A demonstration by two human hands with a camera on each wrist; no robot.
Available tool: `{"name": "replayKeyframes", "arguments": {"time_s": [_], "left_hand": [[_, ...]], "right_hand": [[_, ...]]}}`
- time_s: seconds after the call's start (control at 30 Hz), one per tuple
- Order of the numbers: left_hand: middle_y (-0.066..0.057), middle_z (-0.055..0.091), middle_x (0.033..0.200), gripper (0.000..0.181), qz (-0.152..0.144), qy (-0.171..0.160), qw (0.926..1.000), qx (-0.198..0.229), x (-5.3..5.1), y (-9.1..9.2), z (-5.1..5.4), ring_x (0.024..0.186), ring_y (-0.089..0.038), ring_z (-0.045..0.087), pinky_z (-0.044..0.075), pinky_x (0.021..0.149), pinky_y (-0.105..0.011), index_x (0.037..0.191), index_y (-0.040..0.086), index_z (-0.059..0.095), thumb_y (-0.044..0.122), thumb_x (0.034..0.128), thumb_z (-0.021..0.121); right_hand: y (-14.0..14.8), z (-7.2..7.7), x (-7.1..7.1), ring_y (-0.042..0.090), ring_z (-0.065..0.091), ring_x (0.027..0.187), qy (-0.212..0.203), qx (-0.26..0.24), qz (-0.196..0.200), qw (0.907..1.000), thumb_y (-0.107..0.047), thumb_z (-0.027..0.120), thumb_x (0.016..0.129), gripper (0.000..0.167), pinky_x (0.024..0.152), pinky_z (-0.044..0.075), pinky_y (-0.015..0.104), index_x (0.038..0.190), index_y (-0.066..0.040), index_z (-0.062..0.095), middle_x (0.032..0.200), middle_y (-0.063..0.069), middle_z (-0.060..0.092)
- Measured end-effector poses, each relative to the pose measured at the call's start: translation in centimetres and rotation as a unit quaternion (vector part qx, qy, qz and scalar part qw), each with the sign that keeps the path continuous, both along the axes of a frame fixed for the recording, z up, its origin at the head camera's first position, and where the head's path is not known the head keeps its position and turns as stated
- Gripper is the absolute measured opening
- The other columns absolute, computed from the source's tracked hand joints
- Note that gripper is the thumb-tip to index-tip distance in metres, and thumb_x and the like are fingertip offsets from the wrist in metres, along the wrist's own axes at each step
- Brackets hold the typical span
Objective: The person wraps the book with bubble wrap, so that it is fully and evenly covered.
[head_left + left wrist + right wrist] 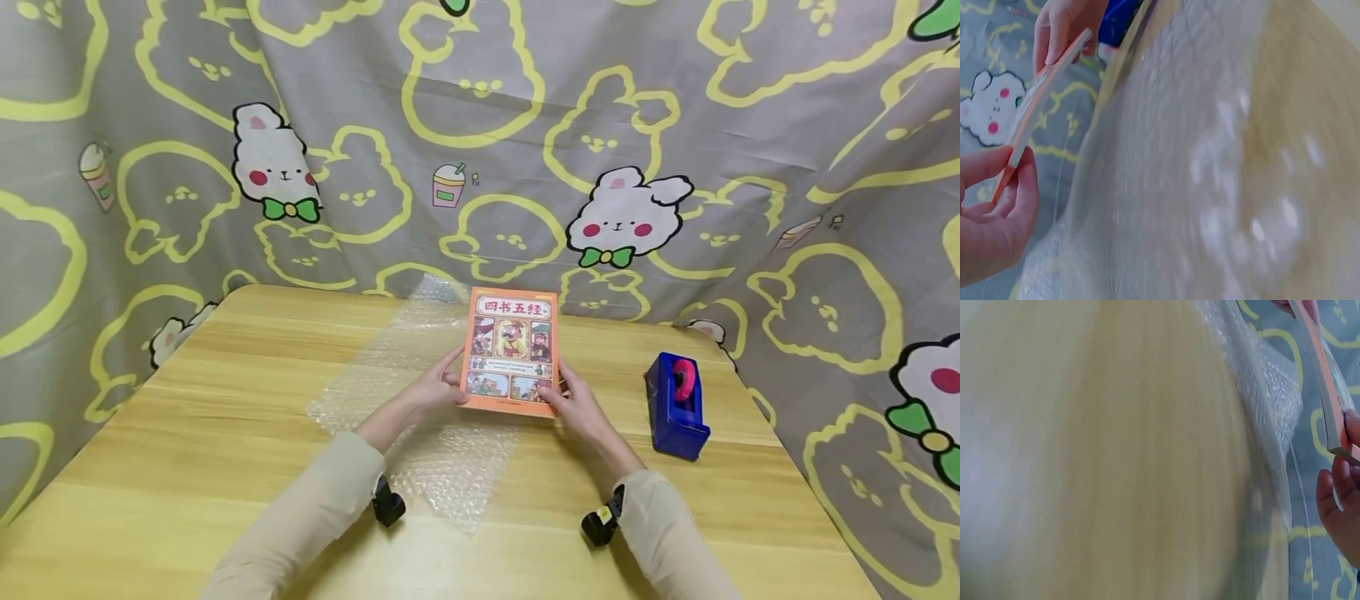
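An orange book (512,350) with a picture cover is held up above the table, cover toward the head camera. My left hand (435,390) pinches its lower left edge, and my right hand (576,406) grips the lower right edge, thumb on the cover. In the left wrist view the book (1040,100) appears edge-on between the left hand (997,212) and the right hand (1067,28). The right wrist view shows the book's spine or edge (1329,394) and the right hand (1342,506). Bubble wrap (457,467) lies flat on the table beneath.
A blue tape dispenser (677,412) with a pink roll stands on the wooden table (225,450), to the right of the hands. Behind the table's far edge hangs a grey patterned curtain (480,100), which also runs along both sides.
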State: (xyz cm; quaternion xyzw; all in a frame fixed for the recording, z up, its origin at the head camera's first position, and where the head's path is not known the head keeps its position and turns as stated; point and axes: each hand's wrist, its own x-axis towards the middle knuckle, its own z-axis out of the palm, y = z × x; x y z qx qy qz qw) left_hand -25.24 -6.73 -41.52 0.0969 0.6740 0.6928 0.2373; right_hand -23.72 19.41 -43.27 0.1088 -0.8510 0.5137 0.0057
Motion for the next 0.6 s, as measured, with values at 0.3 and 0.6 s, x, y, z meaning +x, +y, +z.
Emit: {"name": "replayKeyframes", "arguments": {"time_s": [0.3, 0.6], "left_hand": [[-0.011, 0.060, 0.094, 0.092, 0.017, -0.012, 0.9975, -0.068, 0.0, -3.6, -0.5, 0.073, -0.015, 0.060, 0.051, 0.082, -0.035, 0.148, 0.014, 0.005, -0.015, 0.0763, 0.055], [-0.003, 0.053, 0.081, 0.092, 0.028, -0.031, 0.9933, -0.108, -0.1, -5.8, -0.4, 0.072, -0.012, 0.058, 0.052, 0.079, -0.030, 0.147, 0.010, 0.003, -0.012, 0.0771, 0.059]], "right_hand": [[-2.9, -0.1, -2.0, 0.015, 0.050, 0.072, -0.002, 0.050, 0.076, 0.9959, -0.015, 0.059, 0.089, 0.061, 0.058, 0.045, 0.025, 0.140, 0.001, 0.030, 0.086, 0.011, 0.058], [-5.5, -0.4, -3.8, 0.017, 0.055, 0.077, -0.040, 0.098, 0.089, 0.9904, -0.013, 0.060, 0.087, 0.059, 0.071, 0.048, 0.029, 0.136, 0.007, 0.034, 0.090, 0.011, 0.060]]}}
